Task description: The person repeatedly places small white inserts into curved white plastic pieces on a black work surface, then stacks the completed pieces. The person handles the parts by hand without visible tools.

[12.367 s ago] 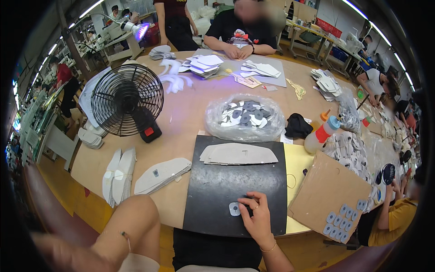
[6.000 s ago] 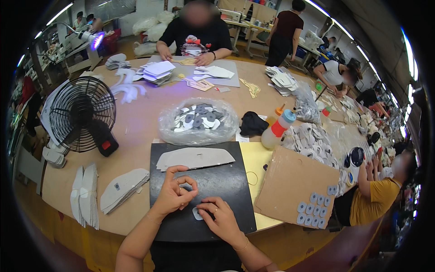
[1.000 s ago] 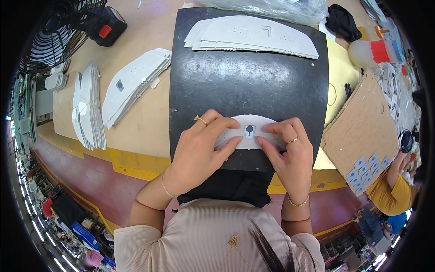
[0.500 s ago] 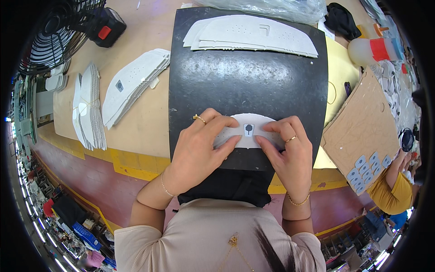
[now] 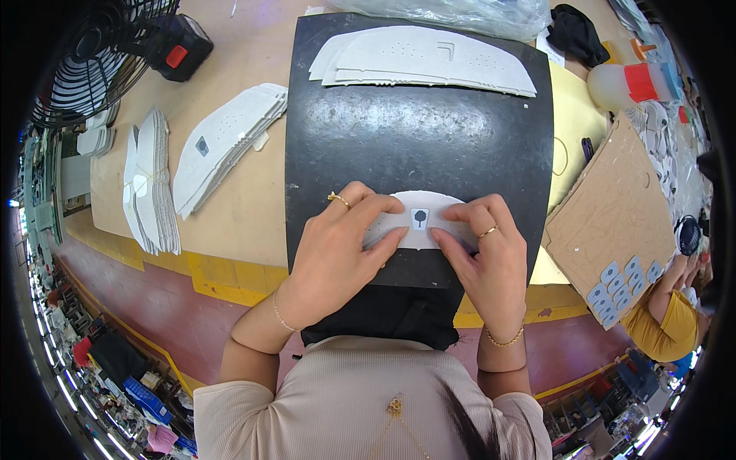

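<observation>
A white curved fabric panel (image 5: pixel 418 201) lies near the front edge of a black mat (image 5: pixel 368 146). In its middle is a small light patch (image 5: pixel 419 219) with a dark tree shape. My left hand (image 5: pixel 341 234) grips the panel left of the patch, thumb below and forefinger above. On the other side, my right hand (image 5: pixel 487 245) pinches it the same way. Fingers cover both ends of the panel. A stack of similar white panels (image 5: pixel 429 57) rests at the mat's far edge.
Left of the mat lie a panel stack bearing a patch (image 5: pixel 230 138) and bundled white pieces (image 5: pixel 152 180). A black fan (image 5: pixel 96 54) stands far left. At right are a brown board (image 5: pixel 606 222) with several small patches (image 5: pixel 613 290), a bottle (image 5: pixel 629 84) and another person's yellow sleeve (image 5: pixel 665 326).
Both hands stay in nearly the same place on the panel. My right hand has shifted very slightly left; little else differs.
</observation>
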The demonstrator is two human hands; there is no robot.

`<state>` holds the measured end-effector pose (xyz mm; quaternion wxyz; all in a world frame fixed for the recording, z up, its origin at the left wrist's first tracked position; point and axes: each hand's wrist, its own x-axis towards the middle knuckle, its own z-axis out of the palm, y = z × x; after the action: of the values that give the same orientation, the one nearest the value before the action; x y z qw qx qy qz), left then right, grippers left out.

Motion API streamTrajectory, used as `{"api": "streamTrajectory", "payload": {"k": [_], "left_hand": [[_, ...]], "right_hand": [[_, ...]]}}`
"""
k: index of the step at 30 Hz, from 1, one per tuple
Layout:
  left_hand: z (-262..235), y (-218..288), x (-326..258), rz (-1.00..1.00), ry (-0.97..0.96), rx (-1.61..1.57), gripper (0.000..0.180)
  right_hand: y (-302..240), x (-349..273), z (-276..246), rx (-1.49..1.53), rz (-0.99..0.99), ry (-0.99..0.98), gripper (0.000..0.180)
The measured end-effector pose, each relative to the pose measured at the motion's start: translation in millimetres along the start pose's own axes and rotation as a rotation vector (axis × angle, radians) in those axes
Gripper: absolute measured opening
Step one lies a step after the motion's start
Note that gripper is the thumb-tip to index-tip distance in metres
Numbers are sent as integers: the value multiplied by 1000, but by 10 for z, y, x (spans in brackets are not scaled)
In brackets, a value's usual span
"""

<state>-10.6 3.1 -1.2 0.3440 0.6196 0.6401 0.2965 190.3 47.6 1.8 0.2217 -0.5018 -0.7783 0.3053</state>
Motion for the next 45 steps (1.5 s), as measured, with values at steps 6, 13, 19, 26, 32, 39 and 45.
{"api": "streamTrajectory", "payload": {"k": [6,13,19,26,32,39,45], "left_hand": [[21,10,-21,40,-1,79,23],[112,65,-114,219,82,496,29],[174,33,-122,511,182,775,29],[116,-90,-234,562,-21,671,44],[100,-110,-274,556,-72,642,43],[149,31,-271,550,-76,843,32],[173,66,-275,552,-89,899,33]], "right_hand": [[1,-12,-4,-41,-6,-27,22],[-64,-33,1,-364,-175,50,22],[-50,-121,63,-472,-310,80,33],[-3,-228,60,-384,-326,3,38],[-46,-268,42,-342,-273,-45,50],[14,-227,57,-358,-334,13,47],[16,-174,51,-359,-285,-29,51]]}}
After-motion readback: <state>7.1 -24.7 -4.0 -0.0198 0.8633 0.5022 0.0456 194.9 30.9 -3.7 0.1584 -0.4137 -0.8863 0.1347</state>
